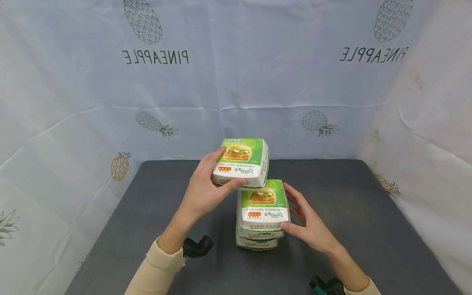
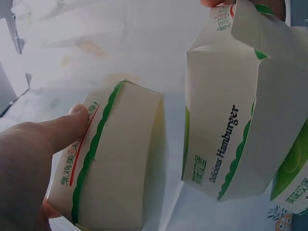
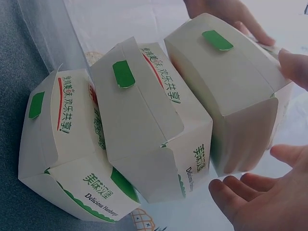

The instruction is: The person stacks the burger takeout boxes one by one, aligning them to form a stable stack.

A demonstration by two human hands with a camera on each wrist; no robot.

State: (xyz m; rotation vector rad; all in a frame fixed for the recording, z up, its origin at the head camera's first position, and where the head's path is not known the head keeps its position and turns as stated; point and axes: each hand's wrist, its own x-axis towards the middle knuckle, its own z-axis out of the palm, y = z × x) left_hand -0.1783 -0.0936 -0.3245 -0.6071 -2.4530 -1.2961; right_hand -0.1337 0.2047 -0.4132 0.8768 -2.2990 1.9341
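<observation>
White-and-green cardboard hamburger boxes are in all views. My left hand [image 1: 204,184] grips one hamburger box [image 1: 241,159] by its left side, thumb across the front. That box is above and slightly left of a stack [image 1: 263,209] of similar boxes. In the left wrist view a gap separates the held box [image 2: 115,159] from the stack's top box [image 2: 226,115]. My right hand [image 1: 309,223] is at the stack's right side, thumb by the top box's front corner. Its fingers [image 3: 245,190] are spread loosely beside the upper box [image 3: 231,91] in the right wrist view.
The stack stands slightly uneven on a dark grey table [image 1: 332,188]. Behind and at both sides hangs a pale cloth [image 1: 258,82] printed with pineapples. Black wrist devices [image 1: 198,246] are strapped near both sleeves.
</observation>
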